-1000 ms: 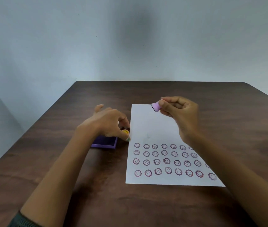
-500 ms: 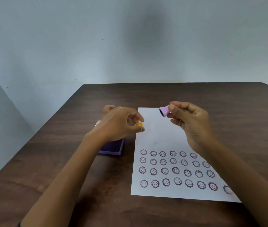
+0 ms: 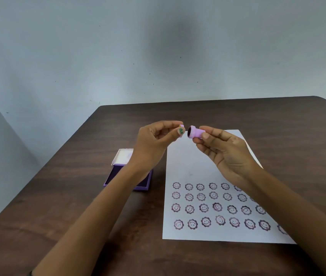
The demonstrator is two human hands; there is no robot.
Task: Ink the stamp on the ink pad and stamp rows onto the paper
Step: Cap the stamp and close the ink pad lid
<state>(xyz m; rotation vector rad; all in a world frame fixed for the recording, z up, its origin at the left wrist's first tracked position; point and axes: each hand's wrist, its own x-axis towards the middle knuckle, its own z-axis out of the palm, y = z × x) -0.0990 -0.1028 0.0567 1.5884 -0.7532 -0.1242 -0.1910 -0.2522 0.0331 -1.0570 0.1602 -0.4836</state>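
My right hand (image 3: 225, 154) holds a small lilac stamp (image 3: 195, 132) sideways above the paper, its dark inked face turned left. Just to its left, my left hand (image 3: 154, 142) pinches a small cap (image 3: 181, 129) between thumb and fingers, a short gap from the stamp face. The white paper (image 3: 186, 162) lies on the table with several rows of purple smiley-flower prints across its lower half. The purple ink pad (image 3: 118, 174) lies open left of the paper, partly hidden by my left forearm.
A dark wooden table (image 3: 78, 196) carries everything. The ink pad's pale lid (image 3: 122, 156) is folded back behind it. A plain light wall stands behind the table's far edge, and the table's left edge runs diagonally.
My left hand rose from beside the ink pad with the small cap and came close to the stamp. My right hand stayed raised with the stamp. The camera tilted up a little.
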